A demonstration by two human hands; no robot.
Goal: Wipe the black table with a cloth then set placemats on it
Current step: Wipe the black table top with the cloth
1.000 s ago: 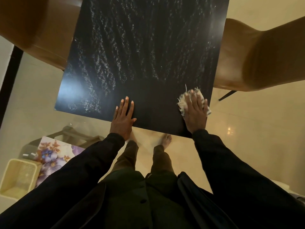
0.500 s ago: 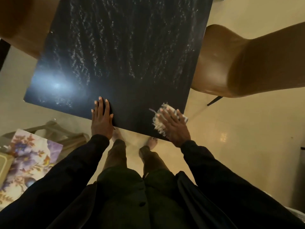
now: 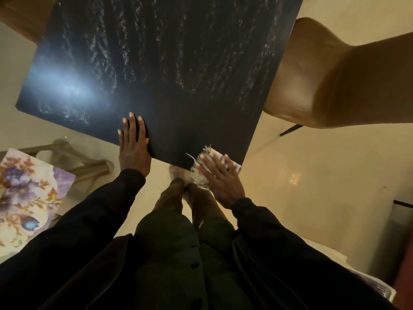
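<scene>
L of black table, down at floor lvl: floral-print mat, purple/orange flowers, lying flat on smth pale, well apart from the table. Pale frame sits btwn mat and table's near-L edge; can't tell what it is. Brown chair at table's far-L corner, partly cut off by the pic edge.

Table top: glossy, strong light glare on L part, whitish streaky film across the far and R areas, near strip looks plain dark.

Left hand: flat on table's near edge, palm down, fingers straight and together, released, holding nothing. Dark sleeve behind it.

Below table's near edge: person's bare feet on cream floor.

Cloth: whitish, fringed, striped, at table's near-R corner, partly on top, partly hanging past the near edge. Right hand lies on it, palm down, fingers spread and straight, pressing it flat, not clenched round it.

R of table: second brown chair, seat just beside table's R edge, thin dark leg showing under it.
</scene>
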